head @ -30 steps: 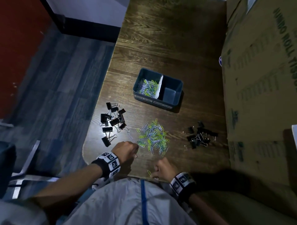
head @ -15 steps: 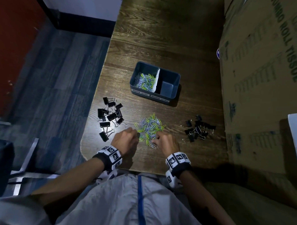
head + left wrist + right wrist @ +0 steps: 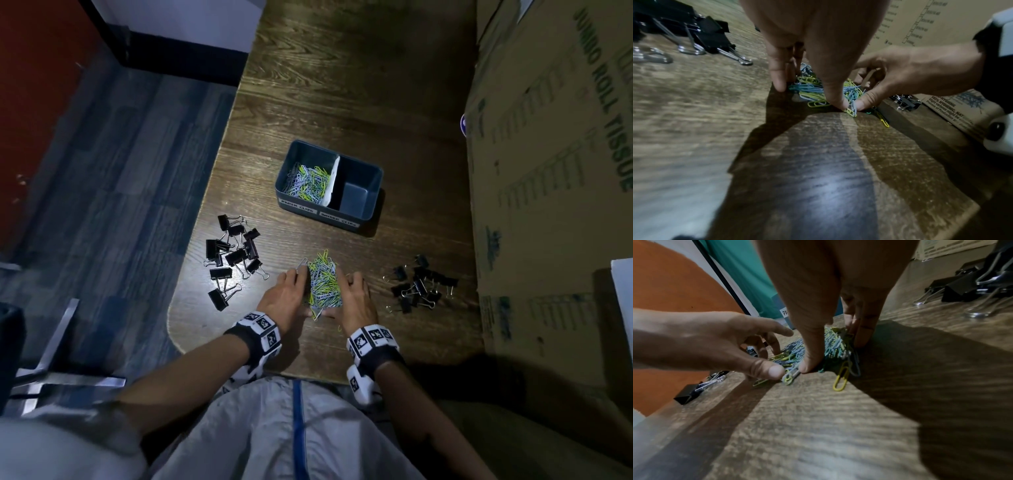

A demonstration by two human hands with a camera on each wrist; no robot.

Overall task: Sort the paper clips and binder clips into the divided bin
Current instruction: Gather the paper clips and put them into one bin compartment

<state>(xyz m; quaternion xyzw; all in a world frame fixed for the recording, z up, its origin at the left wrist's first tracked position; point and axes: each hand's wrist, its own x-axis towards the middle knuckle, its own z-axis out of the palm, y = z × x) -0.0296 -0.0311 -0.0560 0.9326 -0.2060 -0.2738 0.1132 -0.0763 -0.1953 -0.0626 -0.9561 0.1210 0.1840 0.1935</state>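
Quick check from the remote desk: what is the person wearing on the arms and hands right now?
Both hands, left hand and right hand, are bare: no gloves, and no rings show. The forearms are bare too. Each wrist carries a black band with white blocks printed with black square-pattern markers; the right band also has a white block hanging below it. No cables show.

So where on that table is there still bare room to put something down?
Bare wood lies beyond the divided bin, and a strip between bin and cardboard box. Crowded near the front edge: left binder clips, paper clip pile between both hands, right binder clips.
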